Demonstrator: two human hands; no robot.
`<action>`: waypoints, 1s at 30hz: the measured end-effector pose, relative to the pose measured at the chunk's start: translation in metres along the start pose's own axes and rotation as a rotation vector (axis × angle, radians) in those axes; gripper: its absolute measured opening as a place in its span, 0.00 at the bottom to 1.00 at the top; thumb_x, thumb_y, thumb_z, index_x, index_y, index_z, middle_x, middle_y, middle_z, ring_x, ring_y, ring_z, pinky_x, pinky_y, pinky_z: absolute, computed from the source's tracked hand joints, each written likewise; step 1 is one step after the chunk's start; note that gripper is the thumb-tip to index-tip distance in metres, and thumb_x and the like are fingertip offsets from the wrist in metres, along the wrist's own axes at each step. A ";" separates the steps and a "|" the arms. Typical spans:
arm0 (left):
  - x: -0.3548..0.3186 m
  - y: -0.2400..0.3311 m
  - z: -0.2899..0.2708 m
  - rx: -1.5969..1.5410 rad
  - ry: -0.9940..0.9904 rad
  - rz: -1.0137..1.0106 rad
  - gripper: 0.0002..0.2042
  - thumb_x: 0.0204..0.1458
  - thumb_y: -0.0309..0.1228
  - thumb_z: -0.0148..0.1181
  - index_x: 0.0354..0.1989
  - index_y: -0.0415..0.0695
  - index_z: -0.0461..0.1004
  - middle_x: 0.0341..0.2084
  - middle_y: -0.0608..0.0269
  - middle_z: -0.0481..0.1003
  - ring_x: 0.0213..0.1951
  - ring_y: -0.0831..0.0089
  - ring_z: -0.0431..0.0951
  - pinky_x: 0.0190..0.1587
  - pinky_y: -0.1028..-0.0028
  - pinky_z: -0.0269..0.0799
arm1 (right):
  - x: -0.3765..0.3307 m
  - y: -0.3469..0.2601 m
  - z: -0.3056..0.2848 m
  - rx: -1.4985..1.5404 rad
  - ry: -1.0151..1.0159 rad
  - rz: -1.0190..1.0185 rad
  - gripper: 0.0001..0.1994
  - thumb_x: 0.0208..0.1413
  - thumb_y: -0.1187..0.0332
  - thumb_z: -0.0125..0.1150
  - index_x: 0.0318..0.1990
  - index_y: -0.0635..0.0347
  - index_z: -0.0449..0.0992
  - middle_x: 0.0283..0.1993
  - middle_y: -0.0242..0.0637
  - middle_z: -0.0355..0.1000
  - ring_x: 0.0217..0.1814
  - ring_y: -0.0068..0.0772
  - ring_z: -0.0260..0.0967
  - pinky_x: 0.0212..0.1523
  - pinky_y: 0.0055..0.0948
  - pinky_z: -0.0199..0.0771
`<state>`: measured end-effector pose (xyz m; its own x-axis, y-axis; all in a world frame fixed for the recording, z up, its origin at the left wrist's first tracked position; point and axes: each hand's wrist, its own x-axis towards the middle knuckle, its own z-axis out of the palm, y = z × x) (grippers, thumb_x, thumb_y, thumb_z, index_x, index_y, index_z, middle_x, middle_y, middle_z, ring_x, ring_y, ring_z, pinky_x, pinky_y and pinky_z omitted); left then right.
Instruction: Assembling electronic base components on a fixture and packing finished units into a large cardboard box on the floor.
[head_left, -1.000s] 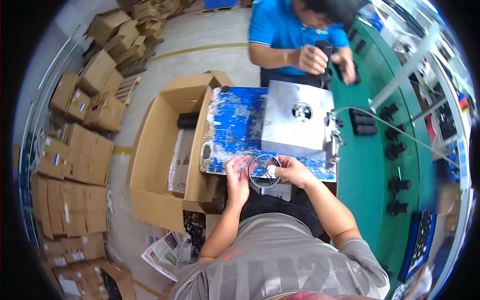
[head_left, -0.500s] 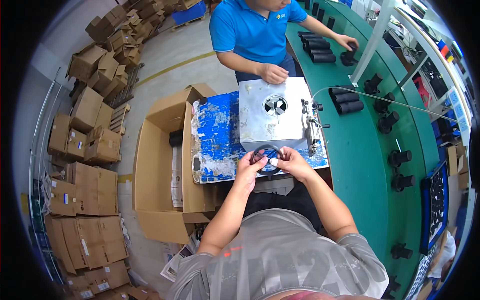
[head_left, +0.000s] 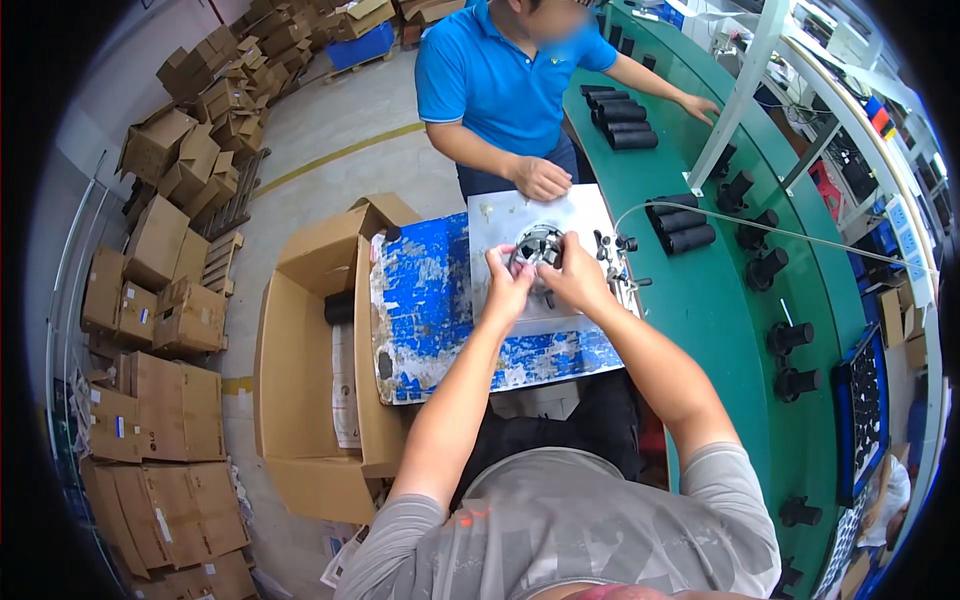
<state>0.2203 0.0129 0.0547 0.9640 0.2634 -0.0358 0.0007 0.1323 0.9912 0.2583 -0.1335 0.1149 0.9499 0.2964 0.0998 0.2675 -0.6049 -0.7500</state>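
Fingers of my left hand (head_left: 507, 285) are curled on the near left side of a thin dark ring (head_left: 516, 252). On its right side my right hand (head_left: 575, 278) grips the same ring, thumb toward the middle. Both hands hold it at the round opening in the top of a silvery metal box (head_left: 490, 218). Bladed metal parts show inside the ring. Whether the ring rests on the box or hovers just above, I cannot tell. Metal toggle clamps (head_left: 614, 262) sit along the box's right edge, close to my right hand.
Across the box, a co-worker's hand (head_left: 541, 178) rests on its far edge; the other reaches over the green bench (head_left: 710, 350). Black cylinders (head_left: 688, 238) lie there, with flanged black parts beyond. Left of the worn blue table (head_left: 420, 310) stands an open carton (head_left: 280, 350).
My hands have carried the ring away from me, from the box's near edge to its round opening. The co-worker's far hand has left the black part it was touching.
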 end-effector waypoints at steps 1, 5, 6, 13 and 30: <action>0.016 -0.010 0.003 0.034 -0.014 0.040 0.24 0.59 0.20 0.56 0.58 0.48 0.52 0.35 0.65 0.70 0.35 0.79 0.69 0.40 0.78 0.70 | 0.015 0.008 0.004 -0.080 -0.006 0.054 0.28 0.47 0.57 0.68 0.47 0.67 0.63 0.35 0.57 0.75 0.40 0.61 0.76 0.42 0.48 0.75; 0.065 -0.016 0.015 0.493 0.087 0.068 0.21 0.56 0.26 0.61 0.55 0.45 0.60 0.30 0.62 0.74 0.36 0.75 0.74 0.41 0.69 0.71 | 0.064 0.035 0.018 -0.219 0.007 0.039 0.25 0.49 0.60 0.64 0.47 0.68 0.62 0.36 0.62 0.75 0.43 0.63 0.75 0.44 0.52 0.75; 0.070 -0.011 0.018 0.554 0.113 0.087 0.20 0.55 0.28 0.62 0.54 0.46 0.62 0.29 0.63 0.75 0.35 0.72 0.76 0.43 0.65 0.70 | 0.073 0.037 0.016 -0.270 0.012 0.000 0.23 0.49 0.63 0.63 0.47 0.66 0.62 0.37 0.62 0.75 0.43 0.63 0.75 0.44 0.52 0.75; 0.070 -0.006 0.020 0.890 0.233 -0.059 0.18 0.51 0.36 0.65 0.50 0.56 0.70 0.37 0.67 0.80 0.51 0.59 0.72 0.54 0.52 0.57 | 0.087 0.038 0.031 -0.404 -0.086 0.148 0.25 0.49 0.63 0.64 0.52 0.61 0.63 0.49 0.68 0.68 0.44 0.66 0.74 0.47 0.50 0.76; 0.064 0.014 -0.019 1.134 -0.104 -0.018 0.45 0.40 0.55 0.71 0.70 0.58 0.62 0.56 0.57 0.65 0.61 0.58 0.65 0.61 0.57 0.59 | 0.075 0.041 -0.036 -0.106 0.133 -0.082 0.14 0.57 0.68 0.53 0.47 0.61 0.78 0.50 0.55 0.73 0.52 0.57 0.72 0.55 0.46 0.71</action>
<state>0.2769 0.0499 0.0637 0.9787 0.1827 -0.0931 0.2039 -0.8190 0.5363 0.3464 -0.1627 0.1148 0.9353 0.2519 0.2484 0.3538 -0.6594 -0.6634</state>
